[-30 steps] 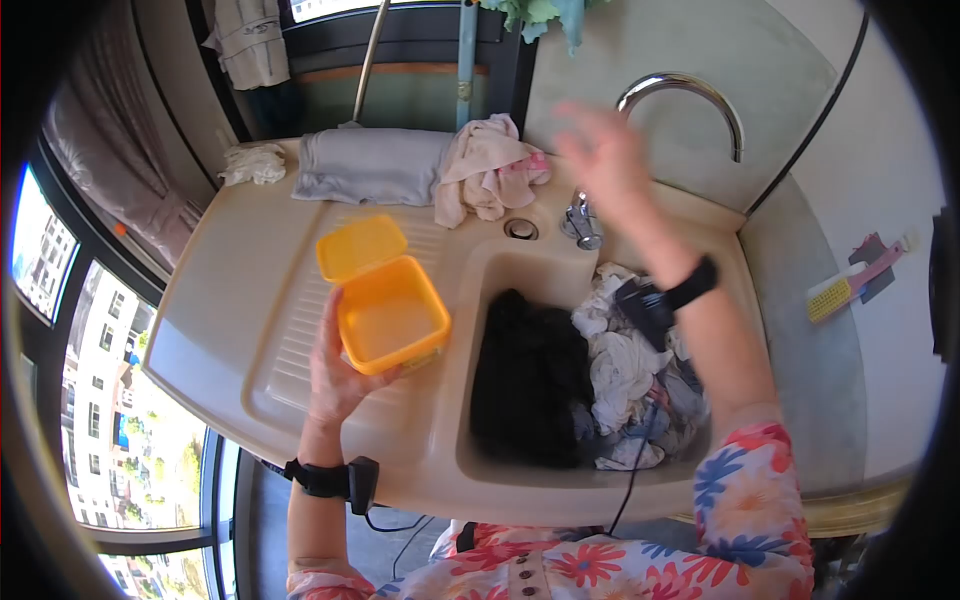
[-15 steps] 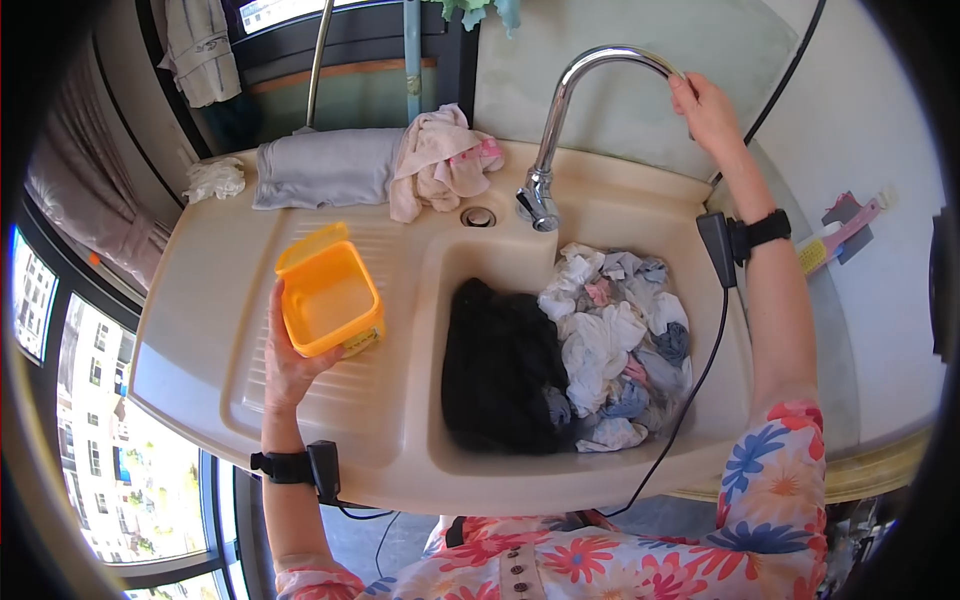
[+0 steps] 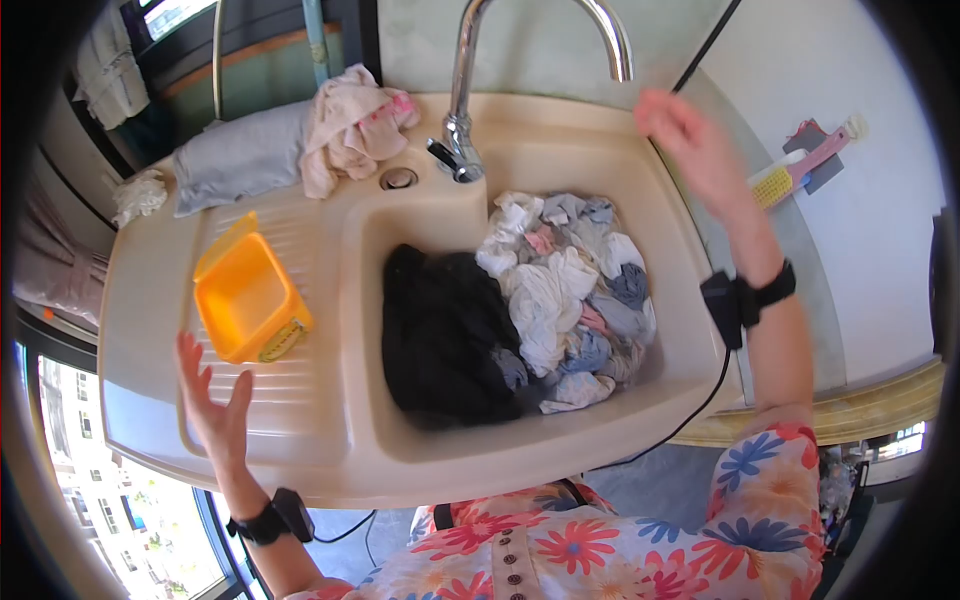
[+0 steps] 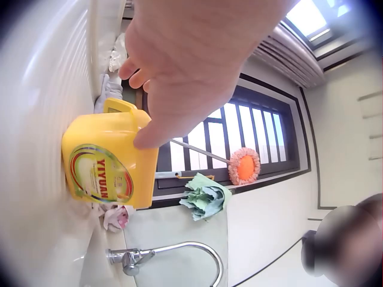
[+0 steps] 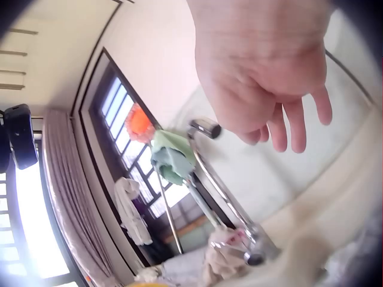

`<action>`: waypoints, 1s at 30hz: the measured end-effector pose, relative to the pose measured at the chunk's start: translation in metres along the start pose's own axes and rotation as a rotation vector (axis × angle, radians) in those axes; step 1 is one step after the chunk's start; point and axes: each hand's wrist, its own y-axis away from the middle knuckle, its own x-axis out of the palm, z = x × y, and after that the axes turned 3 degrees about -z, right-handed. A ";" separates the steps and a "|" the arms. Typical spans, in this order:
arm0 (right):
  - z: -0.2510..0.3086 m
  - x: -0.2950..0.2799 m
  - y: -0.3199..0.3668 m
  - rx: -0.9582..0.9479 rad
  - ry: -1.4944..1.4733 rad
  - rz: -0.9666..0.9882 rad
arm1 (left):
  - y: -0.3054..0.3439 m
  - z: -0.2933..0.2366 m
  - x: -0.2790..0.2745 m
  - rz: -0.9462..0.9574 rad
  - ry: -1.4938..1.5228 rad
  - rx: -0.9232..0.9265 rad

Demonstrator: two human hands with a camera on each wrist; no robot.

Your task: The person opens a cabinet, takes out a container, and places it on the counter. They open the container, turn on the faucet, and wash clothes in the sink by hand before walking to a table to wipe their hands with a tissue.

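Observation:
A yellow plastic box (image 3: 243, 300) with its lid tipped back stands on the ribbed drainboard (image 3: 290, 400). Its label reads "YIYUAN" in the left wrist view. Just in front of the box is my left hand (image 3: 218, 415), fingers spread and holding nothing. My right hand (image 3: 700, 160), slightly blurred, hangs in the air right of the chrome faucet (image 3: 463, 90), apart from the spout, its fingers loosely bent in the right wrist view (image 5: 269, 78). Below, in the sink basin (image 3: 560, 430), lie a black garment (image 3: 440, 340) and a pile of white, grey and pink laundry (image 3: 565, 300).
A grey rolled cloth (image 3: 240, 155) and a pink towel (image 3: 350, 130) lie along the counter's back edge, with a crumpled white cloth (image 3: 138, 197) at the left. A pink-handled brush (image 3: 805, 170) hangs on the right wall. A cable runs from the right wrist camera (image 3: 728, 305).
My left hand has let go of the yellow box, now standing on the drainboard, and drawn back. My right hand reached the faucet spout, then came off it; the spout swung right over the sink.

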 end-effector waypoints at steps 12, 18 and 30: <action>-0.188 0.110 0.153 0.177 0.379 0.409 | 0.060 -0.125 0.051 0.176 0.097 0.057; -0.141 0.053 0.099 0.506 -0.475 0.379 | 0.059 -0.177 0.104 0.402 0.079 0.206; -0.168 0.047 0.144 0.140 0.016 1.053 | 0.055 -0.186 0.235 0.899 0.019 0.567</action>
